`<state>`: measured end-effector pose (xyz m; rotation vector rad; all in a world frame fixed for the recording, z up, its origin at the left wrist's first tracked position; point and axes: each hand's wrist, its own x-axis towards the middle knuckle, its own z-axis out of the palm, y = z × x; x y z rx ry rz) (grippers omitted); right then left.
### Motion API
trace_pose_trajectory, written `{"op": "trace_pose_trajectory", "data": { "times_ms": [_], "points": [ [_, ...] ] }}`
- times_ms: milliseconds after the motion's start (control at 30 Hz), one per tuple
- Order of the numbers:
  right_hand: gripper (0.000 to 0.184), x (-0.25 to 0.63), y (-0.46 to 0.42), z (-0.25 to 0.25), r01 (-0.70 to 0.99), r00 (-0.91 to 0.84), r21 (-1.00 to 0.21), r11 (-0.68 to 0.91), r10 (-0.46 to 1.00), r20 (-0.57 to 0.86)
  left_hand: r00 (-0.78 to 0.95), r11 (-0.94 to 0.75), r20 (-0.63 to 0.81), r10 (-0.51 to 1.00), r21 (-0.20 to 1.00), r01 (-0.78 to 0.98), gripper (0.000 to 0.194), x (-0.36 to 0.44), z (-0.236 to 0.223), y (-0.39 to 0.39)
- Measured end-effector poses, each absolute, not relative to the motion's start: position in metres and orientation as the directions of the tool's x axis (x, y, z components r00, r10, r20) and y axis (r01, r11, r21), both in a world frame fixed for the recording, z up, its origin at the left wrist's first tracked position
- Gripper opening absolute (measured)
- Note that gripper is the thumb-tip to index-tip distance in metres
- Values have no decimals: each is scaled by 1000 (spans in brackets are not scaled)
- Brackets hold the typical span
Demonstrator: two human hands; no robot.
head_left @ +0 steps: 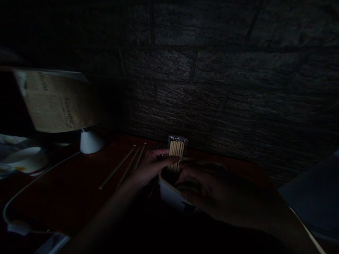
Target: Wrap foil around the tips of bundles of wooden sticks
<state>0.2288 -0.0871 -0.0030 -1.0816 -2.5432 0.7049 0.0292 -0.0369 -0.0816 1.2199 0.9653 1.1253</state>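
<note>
A big dark brick wall stands behind the brown desk (66, 183). On the left side of the desk is a lamp (55, 102) with a papery shade with words on it and a white base, and a white cord runs near it. A round bowl (25, 160) sits at the far left. A white box (172, 197) is in front of the person, and the right hand (203, 187) reaches over it, its fingers bent at the rim. The left hand (156, 164) has its fingers closed on a clear pack of sticks (176, 151), held upright over the box. Some long thin sticks (118, 167) lie beside the left hand.
</note>
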Motion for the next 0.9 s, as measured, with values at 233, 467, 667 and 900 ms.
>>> {"op": "trace_pose_trajectory", "data": {
  "times_ms": [233,467,667,900],
  "points": [
    [19,230,-89,-3,599,-677,-544,588,734,48,190,10,17,982,990,-139,30,30,-82,-37],
    [14,235,-82,2,588,-648,-615,526,761,31,181,26,3,983,987,-159,37,29,-81,-38],
    [9,236,-60,-3,536,-433,-657,530,841,325,149,-74,109,983,972,-222,35,28,-86,-36],
    [51,229,-32,-37,404,-338,-738,540,838,428,125,-181,215,969,953,-244,28,28,-89,-33]
  ]
}}
